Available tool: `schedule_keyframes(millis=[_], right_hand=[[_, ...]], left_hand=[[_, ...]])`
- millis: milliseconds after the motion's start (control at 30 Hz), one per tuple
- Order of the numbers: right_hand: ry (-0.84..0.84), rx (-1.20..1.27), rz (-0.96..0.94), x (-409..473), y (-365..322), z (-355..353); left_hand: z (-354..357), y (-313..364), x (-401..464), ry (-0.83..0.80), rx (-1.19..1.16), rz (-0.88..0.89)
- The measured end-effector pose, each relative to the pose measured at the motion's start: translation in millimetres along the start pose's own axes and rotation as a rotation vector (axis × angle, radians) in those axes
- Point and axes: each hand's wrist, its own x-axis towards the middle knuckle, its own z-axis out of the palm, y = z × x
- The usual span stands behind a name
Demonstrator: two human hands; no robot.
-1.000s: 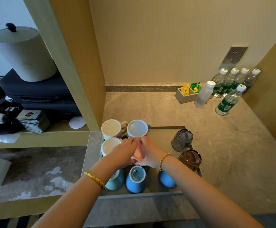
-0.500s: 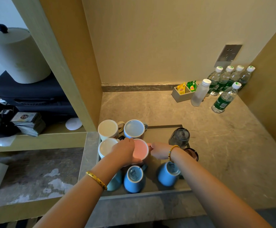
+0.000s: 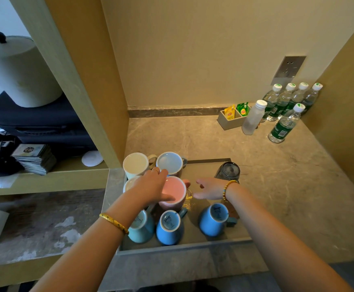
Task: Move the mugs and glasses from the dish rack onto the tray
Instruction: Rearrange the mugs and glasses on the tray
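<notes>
Pink mug (image 3: pixel 173 191) stood upright on the tray (image 3: pixel 209 167), mouth up, roughly mid-tray, its handle (image 3: pixel 186 183) pointing away to the right. My left hand (image 3: pixel 150 187) lay over its left rim, fingers spread and fairly straight, thumb reaching across the pink opening; I judged it resting on the mug, not clamped round it. My right hand (image 3: pixel 208 189) sat just beside the mug on the handle side, palm loose, fingers extended, nothing in it, a small gap between fingertips and handle.

Key relation: mug between both hands, left touching, right apart. Mug's axis vertical.

Around it: cream mug (image 3: pixel 136 164) and pale blue mug (image 3: pixel 169 163), both mouth-up, at the tray's far left edge; another white rim partly hidden under my left wrist. Nearer me, three mugs stood base-up: teal mug (image 3: pixel 141 227), blue mug (image 3: pixel 169 226), second blue mug (image 3: pixel 213 220). A dark smoked glass (image 3: pixel 227 170) stood base-up at the far right of the tray; something brownish lay behind my right forearm, too hidden to name.

No dish rack visible to me. Judgement: pink mug was placed; the next reach would go outside this view.

Farther out on the table (image 3: pixel 277 186): water bottles (image 3: pixel 283 125), tea-bag box (image 3: pixel 234 116).
</notes>
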Motion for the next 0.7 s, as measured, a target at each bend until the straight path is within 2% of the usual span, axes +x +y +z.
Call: schedule_keyframes(millis=[133,233,367,533,633,700], right_hand=[[-0.293,-0.127,0.139,-6,11,4],[-0.332,-0.204,0.156,-9,13,16],[-0.193,-0.361,0.13,-16,10,32],[-0.089,-0.357,0.077,-23,7,33],[-0.078,-0.342,0.065,-25,7,22],[-0.009,-0.299,0.061,-26,7,10]], left_hand=[[3,8,-2,-0.057,0.076,0.117],[7,12,2,-0.066,0.153,0.097],[11,18,4,-0.059,0.109,0.053],[15,16,4,-0.038,0.076,0.015],[14,16,4,0.082,0.121,-0.033],[12,15,6,0.193,0.097,-0.048]])
